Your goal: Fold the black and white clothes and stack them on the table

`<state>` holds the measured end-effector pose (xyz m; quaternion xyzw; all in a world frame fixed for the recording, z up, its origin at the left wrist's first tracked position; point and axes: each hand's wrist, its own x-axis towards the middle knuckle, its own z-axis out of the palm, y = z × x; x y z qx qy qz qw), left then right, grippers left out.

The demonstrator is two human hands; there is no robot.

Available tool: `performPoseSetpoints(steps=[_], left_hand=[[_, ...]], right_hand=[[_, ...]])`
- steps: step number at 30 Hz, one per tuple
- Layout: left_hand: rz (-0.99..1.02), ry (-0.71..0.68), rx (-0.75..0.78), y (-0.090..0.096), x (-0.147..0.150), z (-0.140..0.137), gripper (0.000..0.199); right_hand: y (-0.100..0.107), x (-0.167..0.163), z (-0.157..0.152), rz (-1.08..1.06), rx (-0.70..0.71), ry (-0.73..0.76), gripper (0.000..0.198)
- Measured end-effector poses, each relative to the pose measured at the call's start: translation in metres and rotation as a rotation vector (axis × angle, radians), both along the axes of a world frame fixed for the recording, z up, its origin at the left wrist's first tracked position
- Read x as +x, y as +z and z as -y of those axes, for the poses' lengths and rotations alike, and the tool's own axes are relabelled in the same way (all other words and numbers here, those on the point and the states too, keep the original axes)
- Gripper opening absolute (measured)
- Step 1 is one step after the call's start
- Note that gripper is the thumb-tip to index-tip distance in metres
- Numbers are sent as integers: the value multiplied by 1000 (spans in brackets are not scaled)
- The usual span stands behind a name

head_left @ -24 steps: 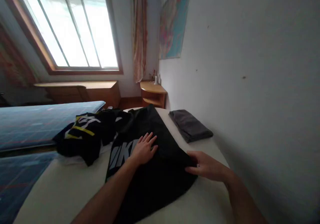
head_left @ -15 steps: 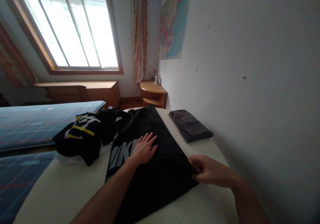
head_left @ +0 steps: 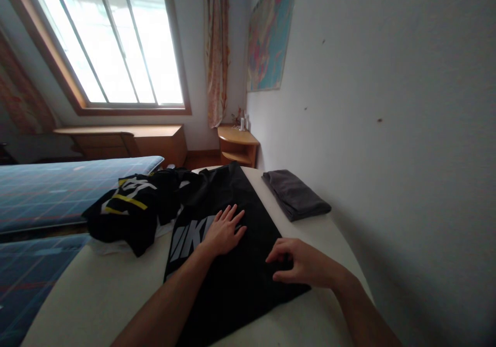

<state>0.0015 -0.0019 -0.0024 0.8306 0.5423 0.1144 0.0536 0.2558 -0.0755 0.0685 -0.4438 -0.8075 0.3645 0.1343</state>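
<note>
A black shirt (head_left: 236, 264) with big pale letters lies spread out on a white bed (head_left: 96, 295). It is the thing both hands are on.

The left hand (head_left: 223, 231) lies flat on the shirt, right beside the letters. Its fingers are spread out and pressed down on the cloth. It is not gripping anything.

The right hand (head_left: 304, 264) is on the shirt's right side, near its edge. Its fingers are curled and its thumb is close to them. It seems to pinch a bit of the black cloth, but the cloth is so dark that I cannot tell for sure.

Just to the left of the shirt lies a heap of dark clothes (head_left: 132, 210) with yellow and white marks. It touches the shirt's far end. To the right of the shirt, near the wall, lies a folded grey cloth (head_left: 295, 194). It does not touch the shirt.

Left of the shirt, past the heap, is a blue checked bed (head_left: 58, 187). Far behind the shirt stands a small wooden corner shelf (head_left: 236, 144), with a window (head_left: 116, 42) and a curtain (head_left: 217, 47) above. A map (head_left: 269, 34) hangs on the wall, up and to the right of the shirt.
</note>
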Motion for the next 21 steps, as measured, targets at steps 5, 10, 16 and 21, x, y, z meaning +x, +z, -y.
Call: performPoseSetpoints(steps=[5, 10, 16, 21], left_hand=[[-11, -27, -6, 1, 2, 3, 61], [-20, -79, -21, 2, 9, 16, 64], [-5, -161, -61, 4, 17, 47, 66], [10, -252, -99, 5, 17, 85, 72]], right_hand=[[-5, -4, 0, 92, -140, 11, 28], [-9, -5, -7, 82, 121, -69, 25], [-24, -7, -17, 43, 335, -72, 27], [-28, -8, -17, 85, 329, -46, 31]])
